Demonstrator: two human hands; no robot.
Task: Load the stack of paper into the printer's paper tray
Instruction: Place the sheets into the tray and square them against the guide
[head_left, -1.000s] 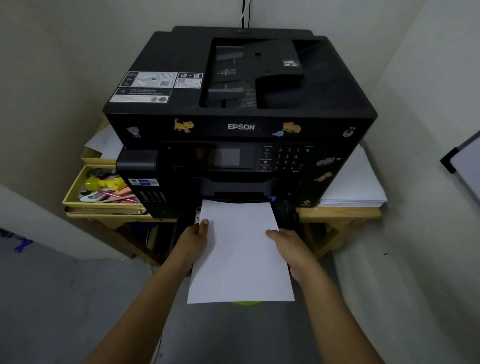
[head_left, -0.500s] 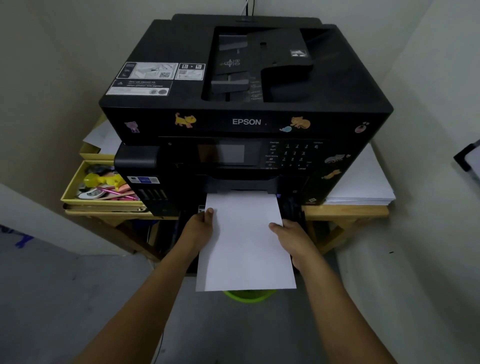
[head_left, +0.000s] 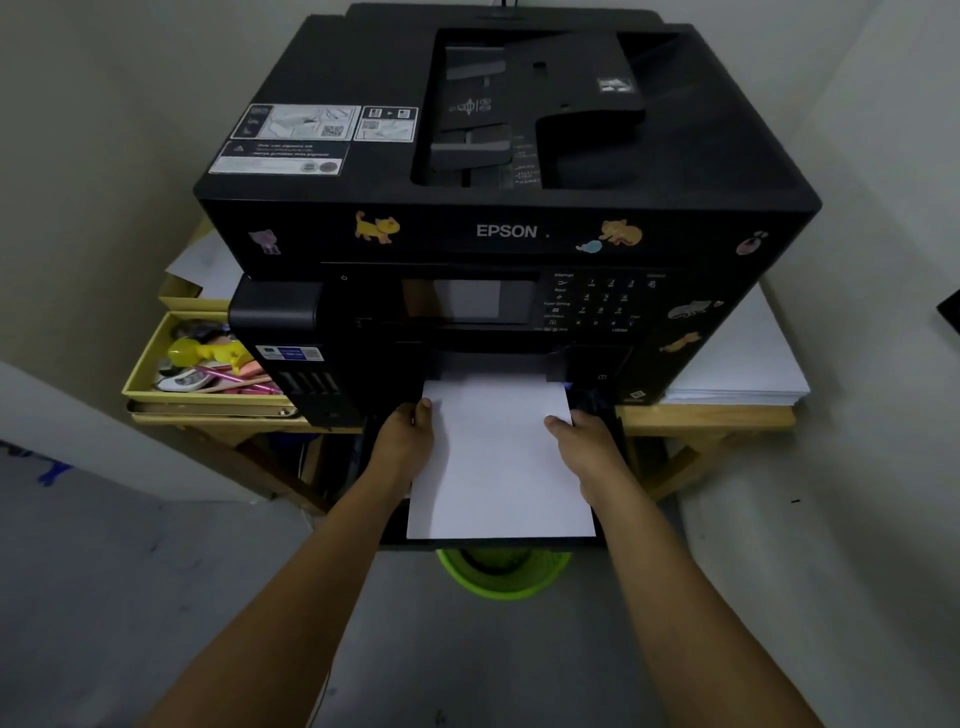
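setting: small office or home-office print corner
main kit: black Epson printer (head_left: 498, 218) with keypad and top feeder, just ahead of the hands (head_left: 405, 441)
support: wooden counter (head_left: 706, 415), plain walls close on both sides
supplies: spare paper ream (head_left: 737, 364) right of hands; yellow stationery tray (head_left: 140, 379) with pens to the left
floor: grey concrete, green bin (head_left: 504, 577) below hands

I see the printer (head_left: 509, 208) on the worktop (head_left: 706, 415); a paper stack (head_left: 498, 457) lies in the tray (head_left: 493, 543) before it, a bin (head_left: 504, 574) below.
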